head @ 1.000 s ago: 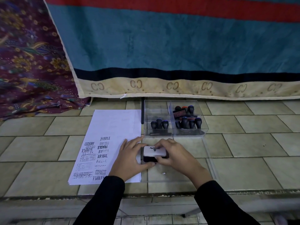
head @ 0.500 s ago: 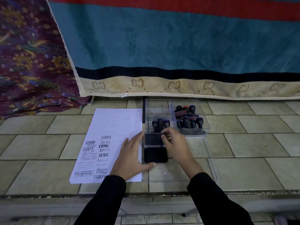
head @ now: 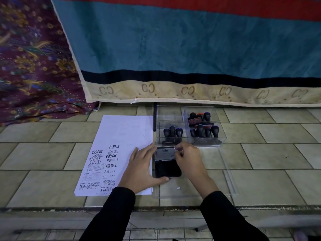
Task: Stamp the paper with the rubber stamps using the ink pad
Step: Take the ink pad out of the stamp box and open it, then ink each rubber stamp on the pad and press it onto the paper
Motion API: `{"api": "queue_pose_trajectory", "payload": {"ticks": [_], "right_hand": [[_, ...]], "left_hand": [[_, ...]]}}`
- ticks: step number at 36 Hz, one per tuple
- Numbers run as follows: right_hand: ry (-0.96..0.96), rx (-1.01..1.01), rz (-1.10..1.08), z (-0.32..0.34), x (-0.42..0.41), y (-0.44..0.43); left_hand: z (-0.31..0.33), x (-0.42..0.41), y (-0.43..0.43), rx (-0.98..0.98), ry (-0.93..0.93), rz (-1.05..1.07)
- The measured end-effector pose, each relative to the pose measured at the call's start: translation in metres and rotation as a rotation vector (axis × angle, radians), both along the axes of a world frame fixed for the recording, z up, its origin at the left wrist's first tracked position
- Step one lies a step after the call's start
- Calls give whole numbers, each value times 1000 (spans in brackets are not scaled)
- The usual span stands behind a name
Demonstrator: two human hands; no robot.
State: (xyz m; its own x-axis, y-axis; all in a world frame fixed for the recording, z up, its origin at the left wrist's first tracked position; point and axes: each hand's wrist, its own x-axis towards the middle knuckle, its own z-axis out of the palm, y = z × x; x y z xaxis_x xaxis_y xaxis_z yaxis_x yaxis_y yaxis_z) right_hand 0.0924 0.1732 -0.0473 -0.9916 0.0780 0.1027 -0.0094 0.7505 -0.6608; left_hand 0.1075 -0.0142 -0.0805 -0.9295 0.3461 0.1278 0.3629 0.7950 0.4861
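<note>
On worktop [head: 260, 153], right hand [head: 189, 160] pinching Artline ink pad [head: 167, 168] lid, left hand [head: 140, 169] flat at nine o'clock on stamped paper [head: 121, 133]

Hidden and tiny bits
The left hand [head: 141, 169] hides part of the paper [head: 125, 134]; its small boxed stamp marks [head: 95, 166] are too tiny to read.

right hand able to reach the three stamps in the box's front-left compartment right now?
Probably yes, once it lets go: right hand pinches the ink pad lid just before those stamps, handles up and uncovered.
</note>
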Motion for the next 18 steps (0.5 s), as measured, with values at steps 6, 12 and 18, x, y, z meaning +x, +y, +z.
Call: {"api": "queue_pose_trajectory", "payload": {"ticks": [6, 12, 18], "right_hand": [[90, -11, -26, 15, -8, 6], [189, 32, -11, 41, -50, 7], [-61, 272, 74, 48, -83, -1]], "left_hand": [[-2, 0, 0, 108, -43, 22], [-2, -1, -1, 115, -59, 33], [-2, -1, 0, 92, -50, 32]]}}
